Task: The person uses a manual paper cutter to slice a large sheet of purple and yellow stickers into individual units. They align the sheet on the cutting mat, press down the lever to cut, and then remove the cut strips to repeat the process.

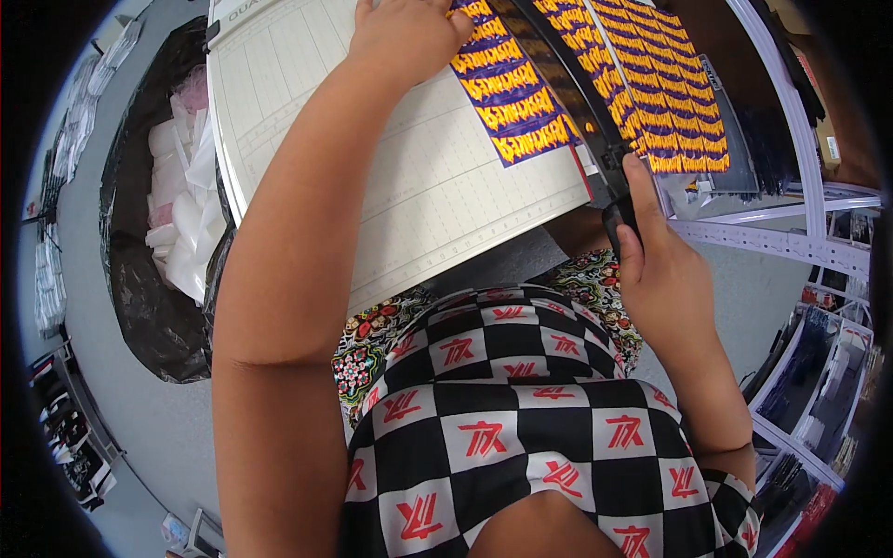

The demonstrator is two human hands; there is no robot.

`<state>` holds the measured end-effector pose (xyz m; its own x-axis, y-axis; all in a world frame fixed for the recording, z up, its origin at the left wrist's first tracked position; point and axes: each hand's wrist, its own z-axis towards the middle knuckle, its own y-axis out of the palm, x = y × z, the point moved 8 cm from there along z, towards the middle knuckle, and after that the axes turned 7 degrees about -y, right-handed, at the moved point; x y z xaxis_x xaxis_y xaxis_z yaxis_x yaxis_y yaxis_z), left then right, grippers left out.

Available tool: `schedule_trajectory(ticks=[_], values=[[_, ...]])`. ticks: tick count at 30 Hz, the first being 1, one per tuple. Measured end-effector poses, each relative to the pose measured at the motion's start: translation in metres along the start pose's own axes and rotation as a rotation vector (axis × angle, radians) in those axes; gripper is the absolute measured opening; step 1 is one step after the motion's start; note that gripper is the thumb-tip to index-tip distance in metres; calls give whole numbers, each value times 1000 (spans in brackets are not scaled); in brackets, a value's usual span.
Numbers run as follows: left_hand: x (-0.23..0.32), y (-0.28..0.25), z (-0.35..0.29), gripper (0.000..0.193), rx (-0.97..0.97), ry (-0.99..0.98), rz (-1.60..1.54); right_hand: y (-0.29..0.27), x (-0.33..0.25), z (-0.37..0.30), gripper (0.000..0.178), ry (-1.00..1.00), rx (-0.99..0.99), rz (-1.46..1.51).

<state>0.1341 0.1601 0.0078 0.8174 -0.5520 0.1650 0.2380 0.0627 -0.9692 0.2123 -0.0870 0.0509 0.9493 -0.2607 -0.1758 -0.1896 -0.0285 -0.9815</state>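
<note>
A white paper cutter board (437, 195) with a printed grid lies in front of me. On it rests a sheet of purple and orange printed stickers (512, 93), partly under the cutter's black blade arm (577, 93). My left hand (405, 37) presses flat on the board at the sheet's left edge. My right hand (660, 265) is closed around the black handle (619, 219) at the near end of the blade arm. Right of the blade lies a wider part of the sticker sheet (670, 102).
A black bin bag (149, 307) with white paper scraps (181, 205) stands on the grey floor to my left. White metal shelving (791, 242) with dark packets runs along the right. My checkered shirt fills the lower middle.
</note>
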Motion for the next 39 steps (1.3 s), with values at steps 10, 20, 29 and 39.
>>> schedule_trajectory(ticks=[10, 20, 29, 39], values=[[2, -11, -4, 50, 55, -12, -23, 3, -2, 0, 58, -69, 58, -34], [59, -7, -74, 81, 79, 211, -18, 5, 2, 1, 56, -10, 6, 31], [58, -3, -77, 84, 104, 208, -32, 11, 5, 2, 55, 0, -12, 15], [57, -3, -77, 82, 130, 210, -33, 11, 6, 2, 55, -20, 11, 18]])
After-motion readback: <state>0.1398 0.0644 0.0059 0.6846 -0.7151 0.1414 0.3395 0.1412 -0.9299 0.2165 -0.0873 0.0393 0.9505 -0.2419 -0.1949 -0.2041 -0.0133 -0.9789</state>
